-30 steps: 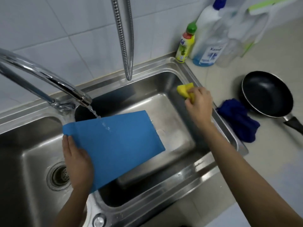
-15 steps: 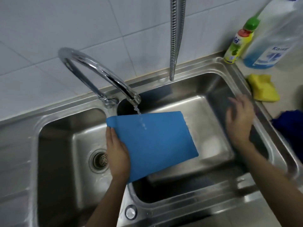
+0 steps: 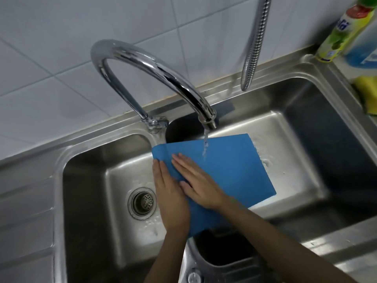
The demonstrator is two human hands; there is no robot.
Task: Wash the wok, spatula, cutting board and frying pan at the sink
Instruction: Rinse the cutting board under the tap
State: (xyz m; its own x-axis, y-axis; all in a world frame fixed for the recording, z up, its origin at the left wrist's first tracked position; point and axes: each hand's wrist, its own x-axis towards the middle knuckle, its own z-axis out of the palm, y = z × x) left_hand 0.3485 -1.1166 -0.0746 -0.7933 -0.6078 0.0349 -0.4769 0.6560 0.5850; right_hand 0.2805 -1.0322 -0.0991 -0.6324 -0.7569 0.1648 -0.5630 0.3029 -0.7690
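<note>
Double steel sink fills the view w/ a curved faucet at the far side between the two basins, running a thin stream onto the blue cutting board, which is tilted over the divider and mostly over the right basin. Left hand grips the board's left edge, thumb side on top and fingertips out of sight under it, while the right hand lies flat, fingers straight, pressed on the board's top face just beside the left. At far right on the surface: a dish-soap bottle and a yellow sponge, well apart from both hands.
</note>
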